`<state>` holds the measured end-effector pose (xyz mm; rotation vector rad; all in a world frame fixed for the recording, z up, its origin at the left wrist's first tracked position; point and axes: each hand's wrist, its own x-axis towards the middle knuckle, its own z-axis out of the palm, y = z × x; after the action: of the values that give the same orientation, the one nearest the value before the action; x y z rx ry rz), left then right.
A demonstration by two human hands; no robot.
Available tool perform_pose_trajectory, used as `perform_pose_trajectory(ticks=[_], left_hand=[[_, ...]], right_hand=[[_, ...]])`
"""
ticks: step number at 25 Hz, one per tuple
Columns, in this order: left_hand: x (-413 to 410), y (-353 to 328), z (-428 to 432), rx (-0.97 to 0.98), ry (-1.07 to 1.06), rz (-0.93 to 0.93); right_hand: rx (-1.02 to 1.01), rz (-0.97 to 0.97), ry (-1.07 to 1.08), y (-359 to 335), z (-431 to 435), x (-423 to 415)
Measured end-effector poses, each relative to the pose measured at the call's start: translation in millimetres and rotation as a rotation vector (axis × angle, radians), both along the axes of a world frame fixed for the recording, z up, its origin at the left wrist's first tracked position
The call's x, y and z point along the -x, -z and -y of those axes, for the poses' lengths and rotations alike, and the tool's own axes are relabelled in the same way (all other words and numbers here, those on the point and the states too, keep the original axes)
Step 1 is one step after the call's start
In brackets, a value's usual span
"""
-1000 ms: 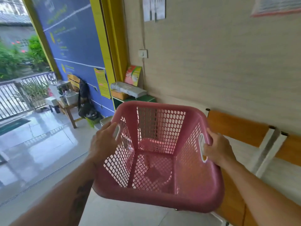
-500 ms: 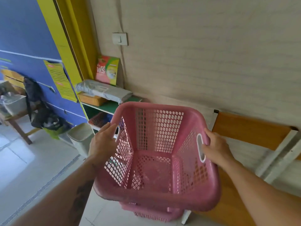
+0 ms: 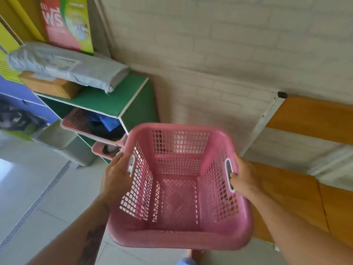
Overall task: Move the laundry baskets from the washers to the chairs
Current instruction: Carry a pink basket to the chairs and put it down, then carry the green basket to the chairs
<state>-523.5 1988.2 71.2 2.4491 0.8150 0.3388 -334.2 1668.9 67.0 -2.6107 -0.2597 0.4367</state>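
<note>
While both hands, left [image 3: 116, 176] and right [image 3: 243, 179], grip the empty pink basket [image 3: 179, 188] by its handles (held beside the wooden chair [image 3: 286, 196]), setting it down remains.

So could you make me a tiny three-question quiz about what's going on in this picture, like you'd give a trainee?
1. True or false: the pink laundry basket in the person's hands has clothes in it.
2. Multiple choice: where does the right hand grip the basket? A) the bottom B) the white-rimmed handle slot in its side C) the far rim
3. Fill in: the shelf unit to the left has a ____ coloured top.

Key:
1. False. It looks empty; the mesh floor shows through.
2. B. The left hand grips the opposite side the same way.
3. Green. It carries a grey parcel and a brown box.
</note>
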Motion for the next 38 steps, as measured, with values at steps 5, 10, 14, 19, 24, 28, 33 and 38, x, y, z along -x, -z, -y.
perform_pose_trajectory(ticks=[5, 10, 14, 19, 24, 28, 33, 38], left_hand=[[-17.5, 114.7, -6.1, 0.131, -0.043, -0.191], [-24.3, 182.2, -0.5, 0.251, -0.101, -0.366], [-25.6, 181.9, -10.1, 0.316, -0.037, -0.485], [-34.4, 104.8, -14.8, 0.369, -0.034, -0.497], [-25.4, 4.9, -3.6, 0.292, 0.176, -0.428], [-12.1, -62.0, 21.1, 0.219, 0.382, -0.345], [15.5, -112.1, 58.6, 0.138, 0.642, -0.319], [32.3, -150.4, 138.4, 0.003, 0.917, -0.292]], right_hand=[[0.115, -0.073, 0.037, 117.8, -17.6, -16.1], [0.173, -0.236, -0.036, 190.4, -16.2, -11.5], [0.157, -0.329, -0.025, 186.4, -17.8, -10.2], [0.073, -0.353, -0.009, 110.3, -23.3, -0.2], [0.083, -0.249, 0.065, 2.5, -3.4, 46.1], [0.116, -0.123, 0.143, -60.8, 24.2, 110.8], [0.084, -0.024, 0.324, -109.0, 59.3, 204.7], [0.059, 0.037, 0.514, -147.4, 124.8, 292.4]])
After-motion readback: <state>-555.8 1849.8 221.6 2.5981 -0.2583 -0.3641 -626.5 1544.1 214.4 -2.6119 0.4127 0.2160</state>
